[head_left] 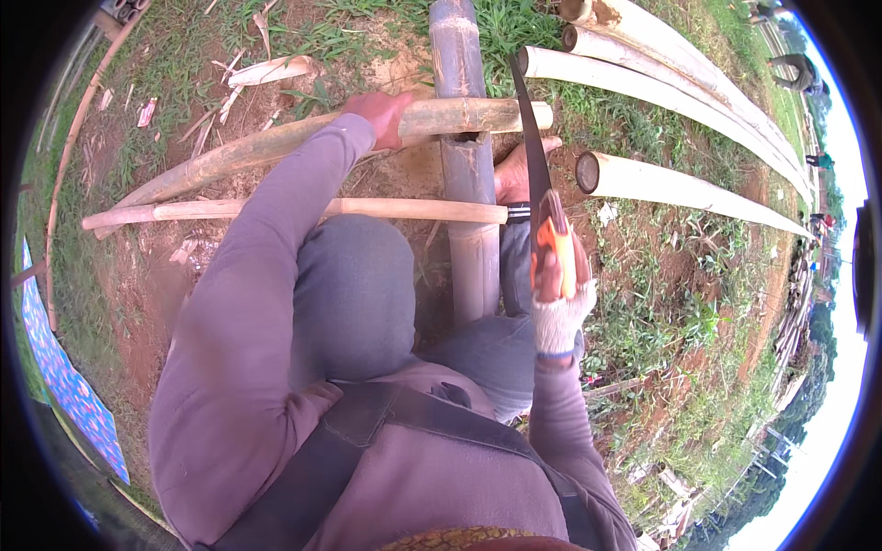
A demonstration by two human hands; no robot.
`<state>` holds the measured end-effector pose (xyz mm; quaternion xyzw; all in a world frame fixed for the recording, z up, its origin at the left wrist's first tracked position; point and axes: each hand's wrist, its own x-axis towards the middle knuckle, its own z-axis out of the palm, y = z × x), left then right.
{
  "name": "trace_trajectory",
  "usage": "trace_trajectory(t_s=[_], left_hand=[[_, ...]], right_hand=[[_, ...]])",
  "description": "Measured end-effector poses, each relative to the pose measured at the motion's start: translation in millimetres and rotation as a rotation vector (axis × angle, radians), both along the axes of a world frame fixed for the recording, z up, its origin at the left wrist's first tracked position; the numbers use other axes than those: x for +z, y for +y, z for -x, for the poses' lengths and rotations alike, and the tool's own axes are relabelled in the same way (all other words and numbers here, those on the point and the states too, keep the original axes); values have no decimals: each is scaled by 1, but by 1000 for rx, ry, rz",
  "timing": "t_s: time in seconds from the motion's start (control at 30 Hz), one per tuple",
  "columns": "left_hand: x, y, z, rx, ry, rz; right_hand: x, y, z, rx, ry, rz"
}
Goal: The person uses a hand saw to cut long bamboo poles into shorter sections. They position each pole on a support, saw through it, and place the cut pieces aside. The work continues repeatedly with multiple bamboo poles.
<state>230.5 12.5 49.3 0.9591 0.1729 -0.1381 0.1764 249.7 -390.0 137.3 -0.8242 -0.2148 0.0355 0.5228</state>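
Note:
My left hand (381, 118) is wrapped round a bamboo pole (473, 117), which lies across a thick grey bamboo trunk (470, 262). My right hand (562, 308), in a pale knitted glove, grips the orange handle of a handsaw (535, 138). Its dark blade crosses over the pole close to the right end; whether the teeth touch the bamboo I cannot tell. Nearer to me, a thinner bamboo pole (395, 209) also rests over the trunk. A bare foot (524, 174) is just right of the trunk, partly behind the saw.
Several cut bamboo poles (661, 83) lie at the upper right, and a single one (680, 188) lies below them. Dry bamboo husks (273, 71) litter the soil at upper left. A blue patterned sheet (73, 386) is at the far left. A person (799, 72) stands in the distance.

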Motion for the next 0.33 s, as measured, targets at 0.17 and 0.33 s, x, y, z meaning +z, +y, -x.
trace_trajectory(t_s=[0.17, 0.33], left_hand=[[-3, 6, -6, -17, 84, 63], [7, 4, -8, -31, 123, 61]], right_hand=[[4, -52, 54, -97, 223, -110], [-26, 46, -47, 5, 48, -137]])
